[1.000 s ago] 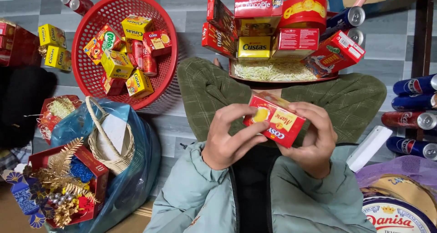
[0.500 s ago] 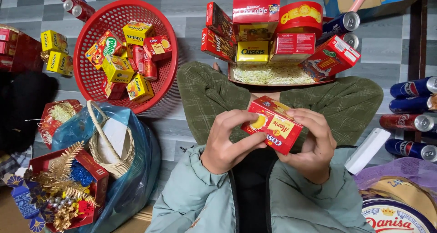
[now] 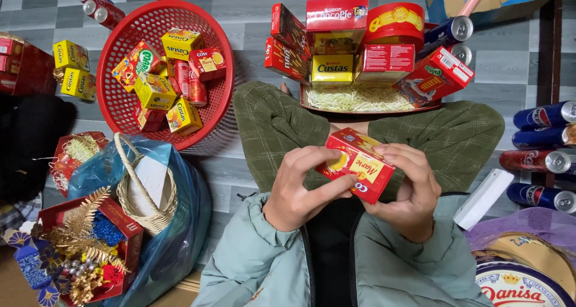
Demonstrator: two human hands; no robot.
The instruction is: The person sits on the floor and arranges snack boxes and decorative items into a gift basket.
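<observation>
I sit cross-legged on a tiled floor and hold a small red and yellow biscuit box point(image 3: 359, 163) over my lap with both hands. My left hand point(image 3: 300, 187) grips its left end, fingers on the top and the thumb underneath. My right hand point(image 3: 409, 190) wraps the right end from the side and below. Just beyond my knees stands a tray point(image 3: 312, 104) lined with pale shredded paper, stacked with red and yellow snack boxes, a round red tin point(image 3: 396, 20) and drink cans.
A red plastic basket point(image 3: 120, 55) of small boxes sits at upper left. A wicker basket point(image 3: 147, 202) in a blue bag and a gold-decorated red box point(image 3: 90, 253) lie lower left. Drink cans point(image 3: 540, 139) line the right, with a white block point(image 3: 483, 198) and a round tin point(image 3: 522, 283).
The box has shifted a little to the left and lower in my hands, and my fingers have adjusted around it. Nothing else has moved.
</observation>
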